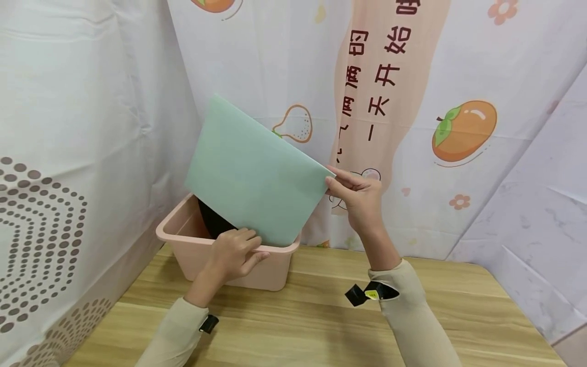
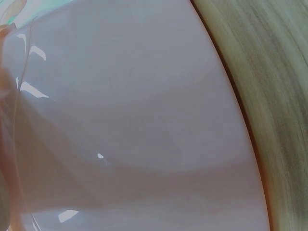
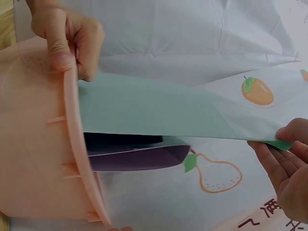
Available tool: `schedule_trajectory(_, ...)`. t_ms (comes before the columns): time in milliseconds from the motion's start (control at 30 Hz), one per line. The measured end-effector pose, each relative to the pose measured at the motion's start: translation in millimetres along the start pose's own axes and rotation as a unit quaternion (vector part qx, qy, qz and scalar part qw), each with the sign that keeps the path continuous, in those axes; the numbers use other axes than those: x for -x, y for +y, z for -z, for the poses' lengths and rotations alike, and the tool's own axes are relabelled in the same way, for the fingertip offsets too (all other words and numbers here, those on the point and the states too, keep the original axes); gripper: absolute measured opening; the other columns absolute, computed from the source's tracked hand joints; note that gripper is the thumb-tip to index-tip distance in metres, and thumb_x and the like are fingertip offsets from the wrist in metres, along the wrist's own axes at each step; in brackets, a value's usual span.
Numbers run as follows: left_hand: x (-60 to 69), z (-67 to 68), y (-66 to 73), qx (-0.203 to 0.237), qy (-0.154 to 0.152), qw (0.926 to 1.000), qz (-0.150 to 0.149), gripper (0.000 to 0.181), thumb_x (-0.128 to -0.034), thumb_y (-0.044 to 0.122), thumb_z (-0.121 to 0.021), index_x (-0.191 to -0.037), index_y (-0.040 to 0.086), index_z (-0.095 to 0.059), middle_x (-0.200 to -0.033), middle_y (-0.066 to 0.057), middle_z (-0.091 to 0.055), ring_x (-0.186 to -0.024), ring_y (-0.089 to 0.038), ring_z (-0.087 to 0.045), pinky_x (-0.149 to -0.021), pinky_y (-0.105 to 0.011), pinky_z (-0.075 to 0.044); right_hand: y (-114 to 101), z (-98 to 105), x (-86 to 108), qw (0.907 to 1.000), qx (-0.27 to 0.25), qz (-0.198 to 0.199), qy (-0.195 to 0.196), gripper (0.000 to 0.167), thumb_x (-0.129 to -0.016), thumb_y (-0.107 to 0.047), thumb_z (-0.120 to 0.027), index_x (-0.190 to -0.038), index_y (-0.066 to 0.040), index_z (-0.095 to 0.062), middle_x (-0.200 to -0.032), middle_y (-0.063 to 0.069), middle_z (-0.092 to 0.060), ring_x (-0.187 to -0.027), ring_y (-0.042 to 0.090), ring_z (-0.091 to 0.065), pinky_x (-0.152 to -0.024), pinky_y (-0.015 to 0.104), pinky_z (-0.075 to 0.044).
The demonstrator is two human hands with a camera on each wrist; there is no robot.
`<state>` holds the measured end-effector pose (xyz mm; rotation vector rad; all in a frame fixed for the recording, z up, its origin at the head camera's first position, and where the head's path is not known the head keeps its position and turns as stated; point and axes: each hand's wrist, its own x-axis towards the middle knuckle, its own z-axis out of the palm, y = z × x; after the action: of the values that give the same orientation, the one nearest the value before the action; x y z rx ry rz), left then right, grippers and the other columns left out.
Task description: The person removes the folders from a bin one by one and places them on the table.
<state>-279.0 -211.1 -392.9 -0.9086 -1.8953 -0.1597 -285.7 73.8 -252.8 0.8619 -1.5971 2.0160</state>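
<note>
A thin, flat pale green sheet (image 1: 257,173) stands tilted, its lower part inside a pink plastic bin (image 1: 270,270). My right hand (image 1: 359,196) pinches the sheet's upper right corner between thumb and fingers, also seen as a hand (image 3: 288,168) in the right wrist view. My left hand (image 1: 236,252) grips the bin's near rim, thumb outside and fingers curled over it. A black flat item (image 1: 213,221) shows behind the green sheet inside the bin. In the right wrist view a purple sheet (image 3: 144,159) lies beside it. The bin wall (image 2: 144,110) fills the left wrist view.
The bin stands at the back left of a wood-grain table (image 1: 284,326). A printed white curtain (image 1: 284,61) hangs behind the table, and a dotted curtain (image 1: 69,127) hangs at the left. Black straps (image 1: 367,294) sit on both wrists.
</note>
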Motion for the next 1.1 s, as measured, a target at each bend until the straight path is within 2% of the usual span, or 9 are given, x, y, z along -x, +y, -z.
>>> schedule_trajectory(133,-0.8,2.2,0.7,0.0,-0.004,1.0,0.002,0.058,-0.1056,0.057,-0.036,-0.072,0.015,-0.057,-0.062,0.003,-0.045,-0.052,-0.011,-0.04,-0.047,-0.024,-0.035,-11,1,-2.9,0.9992,-0.001,0.027,0.029,0.029,-0.084,0.019,-0.067,-0.111,0.025,-0.063,-0.086,0.0,-0.079,-0.075,0.011,-0.076,-0.069,0.029,-0.062)
schedule_trajectory(333,0.1,0.9,0.2,-0.002,-0.003,1.0,-0.002,0.057,-0.1061,0.055,-0.035,-0.074,0.015,-0.061,-0.063,0.003,-0.048,-0.053,-0.011,-0.042,-0.047,-0.024,-0.036,-24,11,-6.6,0.9969,-0.013,0.034,0.069,0.027,-0.084,0.017,-0.07,-0.11,0.016,-0.07,-0.09,0.005,-0.08,-0.077,0.013,-0.077,-0.069,0.03,-0.062)
schedule_trajectory(500,1.1,-1.1,-0.5,-0.008,0.001,1.0,-0.004,0.059,-0.106,0.056,-0.034,-0.076,0.014,-0.061,-0.065,0.002,-0.051,-0.054,-0.013,-0.045,-0.047,-0.026,-0.039,-31,20,-10.4,0.9924,-0.032,0.05,0.108,0.025,-0.082,0.019,-0.07,-0.106,0.012,-0.074,-0.089,0.008,-0.079,-0.072,0.014,-0.077,-0.063,0.027,-0.061)
schedule_trajectory(733,0.4,-0.4,-1.0,-0.008,0.001,1.0,-0.002,0.058,-0.1058,0.056,-0.034,-0.076,0.014,-0.062,-0.066,0.001,-0.053,-0.055,-0.014,-0.048,-0.047,-0.028,-0.042,-39,30,-12.9,0.9854,-0.05,0.072,0.146,0.026,-0.082,0.018,-0.07,-0.109,0.017,-0.07,-0.094,0.013,-0.079,-0.076,0.018,-0.078,-0.065,0.03,-0.061)
schedule_trajectory(1100,1.0,-1.1,-1.6,0.0,0.006,1.0,-0.006,0.056,-0.106,0.054,-0.035,-0.076,0.014,-0.061,-0.064,0.002,-0.049,-0.054,-0.012,-0.044,-0.047,-0.026,-0.038,-52,59,-8.0,0.9813,-0.063,0.086,0.16,0.033,-0.081,0.016,-0.073,-0.113,0.023,-0.064,-0.094,0.017,-0.078,-0.077,0.022,-0.078,-0.065,0.031,-0.06)
